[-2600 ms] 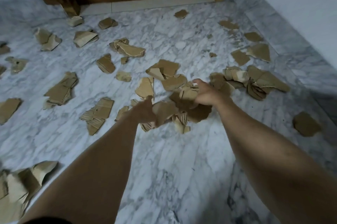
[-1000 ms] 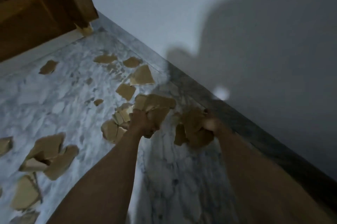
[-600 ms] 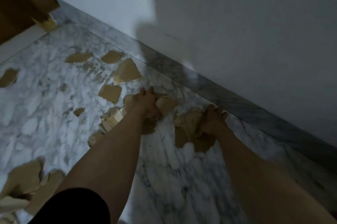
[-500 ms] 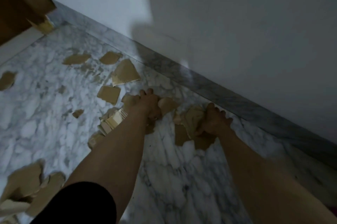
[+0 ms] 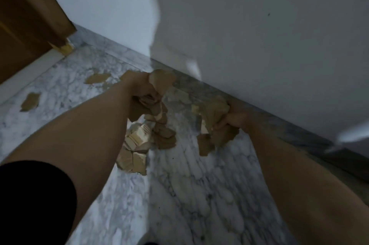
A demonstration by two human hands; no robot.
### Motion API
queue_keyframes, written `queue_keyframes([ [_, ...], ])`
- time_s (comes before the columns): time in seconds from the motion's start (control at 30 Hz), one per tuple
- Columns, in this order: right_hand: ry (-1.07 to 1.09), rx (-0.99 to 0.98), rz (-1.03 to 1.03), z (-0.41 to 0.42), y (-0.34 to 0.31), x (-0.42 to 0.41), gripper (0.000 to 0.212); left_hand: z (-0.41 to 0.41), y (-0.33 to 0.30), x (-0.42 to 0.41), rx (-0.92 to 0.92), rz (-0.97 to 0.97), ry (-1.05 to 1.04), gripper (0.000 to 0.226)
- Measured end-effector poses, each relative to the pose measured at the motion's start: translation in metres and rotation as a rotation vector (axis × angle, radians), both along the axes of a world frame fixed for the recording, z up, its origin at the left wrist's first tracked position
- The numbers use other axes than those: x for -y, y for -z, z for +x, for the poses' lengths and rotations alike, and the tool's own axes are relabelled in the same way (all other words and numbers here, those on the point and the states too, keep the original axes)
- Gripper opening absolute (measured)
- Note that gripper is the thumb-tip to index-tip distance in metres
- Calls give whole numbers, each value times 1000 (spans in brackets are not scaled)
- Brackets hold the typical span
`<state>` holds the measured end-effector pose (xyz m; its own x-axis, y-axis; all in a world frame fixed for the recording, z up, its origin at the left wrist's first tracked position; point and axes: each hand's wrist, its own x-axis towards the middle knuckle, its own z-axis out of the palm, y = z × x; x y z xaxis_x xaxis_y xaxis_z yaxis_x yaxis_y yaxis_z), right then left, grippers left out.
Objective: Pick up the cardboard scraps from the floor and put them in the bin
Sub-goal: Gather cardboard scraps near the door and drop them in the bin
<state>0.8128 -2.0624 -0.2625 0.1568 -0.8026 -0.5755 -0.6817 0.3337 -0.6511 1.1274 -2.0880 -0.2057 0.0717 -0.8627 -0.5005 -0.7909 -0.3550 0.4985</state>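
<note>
My left hand (image 5: 139, 87) grips a bunch of brown cardboard scraps (image 5: 159, 83), with several pieces hanging below it. My right hand (image 5: 232, 123) grips a second bunch of scraps (image 5: 213, 113) that droops toward the floor. Both hands are raised above the marble floor (image 5: 189, 194), close to the wall. A small heap of scraps (image 5: 135, 151) lies on the floor under my left forearm. Two loose scraps (image 5: 30, 102) lie further left, one of them a flat piece (image 5: 96, 78) near the skirting. No bin is in view.
A white wall (image 5: 259, 35) with a grey marble skirting (image 5: 279, 123) runs diagonally on the right. A wooden door and frame (image 5: 26, 21) stand at the upper left. The picture is dim and blurred from motion.
Both hands have lifted off the floor with their bunches of scraps. The view has swung right toward the wall, and most of the scattered scraps have left the frame.
</note>
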Motion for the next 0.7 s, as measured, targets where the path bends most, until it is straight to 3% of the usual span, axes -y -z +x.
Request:
queue_keyframes([
  [0.13,-155,-135,114,37,69,-23,122,31,30,-38,-173,159,-166,93],
  [0.17,-158,-148,109,46,80,-35,118,31,43,-55,-162,204,-168,105],
  [0.23,-103,-226,64,60,85,-59,91,29,76,-87,-129,263,-184,119],
  [0.4,-182,-451,-42,74,86,-74,86,29,127,-116,130,202,-124,97],
  [0.57,-182,-381,-99,74,87,-70,56,28,147,-119,258,108,-44,93],
  [0.7,-41,-163,34,74,65,-56,87,28,150,-129,104,20,-178,93],
])
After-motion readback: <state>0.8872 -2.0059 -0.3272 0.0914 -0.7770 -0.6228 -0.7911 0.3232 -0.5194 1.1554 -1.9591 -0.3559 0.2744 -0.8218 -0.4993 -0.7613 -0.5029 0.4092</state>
